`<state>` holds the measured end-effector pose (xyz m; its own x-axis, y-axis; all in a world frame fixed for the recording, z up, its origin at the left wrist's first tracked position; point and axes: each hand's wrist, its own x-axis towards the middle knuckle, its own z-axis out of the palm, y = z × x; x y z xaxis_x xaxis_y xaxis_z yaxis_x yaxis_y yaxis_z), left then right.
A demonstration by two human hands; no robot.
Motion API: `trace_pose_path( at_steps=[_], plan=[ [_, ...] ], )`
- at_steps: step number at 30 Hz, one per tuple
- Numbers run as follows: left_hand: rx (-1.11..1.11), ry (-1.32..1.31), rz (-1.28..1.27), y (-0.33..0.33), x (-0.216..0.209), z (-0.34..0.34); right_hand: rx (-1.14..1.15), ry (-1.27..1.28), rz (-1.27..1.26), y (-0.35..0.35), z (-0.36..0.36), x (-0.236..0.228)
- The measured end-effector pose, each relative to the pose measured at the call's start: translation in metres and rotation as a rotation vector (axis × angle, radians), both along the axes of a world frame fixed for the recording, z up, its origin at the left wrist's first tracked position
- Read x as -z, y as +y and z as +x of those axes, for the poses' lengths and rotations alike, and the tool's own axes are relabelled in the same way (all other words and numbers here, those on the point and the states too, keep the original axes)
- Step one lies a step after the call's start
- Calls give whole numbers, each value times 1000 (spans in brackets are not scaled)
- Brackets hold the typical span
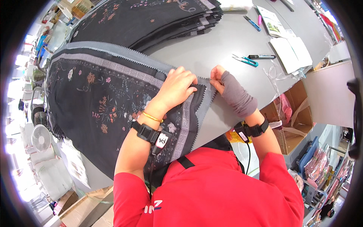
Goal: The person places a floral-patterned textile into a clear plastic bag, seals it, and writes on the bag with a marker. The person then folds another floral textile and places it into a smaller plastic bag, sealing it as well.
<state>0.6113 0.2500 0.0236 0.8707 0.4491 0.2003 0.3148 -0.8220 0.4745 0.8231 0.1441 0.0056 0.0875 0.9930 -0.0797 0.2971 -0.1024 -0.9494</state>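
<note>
A dark floral cloth [113, 94] with a patterned border and zigzag-cut edges covers the left of the grey table, hanging over its near edge. Near its upper right corner my left hand [177, 86] lies on it, fingers curled and thumb bent in at the border. My right hand [220, 78], in a grey fingerless sleeve, pinches the pale grey zigzag corner just to the right. The tips of both hands are close together; the exact hold of the left fingers is partly hidden.
Behind lies a stack of similar dark cloths [151, 19]. Thread snips [247, 61], a black marker [261, 56], more blue snips [252, 23] and an open notebook [291, 53] lie to the right. Below the table's right edge stands a cardboard box [293, 113]; a white fan [41, 138] is at left.
</note>
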Motion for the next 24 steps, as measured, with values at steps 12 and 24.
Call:
trace_pose_path(
  at_steps=[12, 24],
  plan=[
    [-58, -163, 78, -19, -49, 21, -23, -216, -100, 2, -9, -36],
    [-1653, -590, -137, -110, 15, -433, -443, -330, 321, 241, -167, -96]
  ],
)
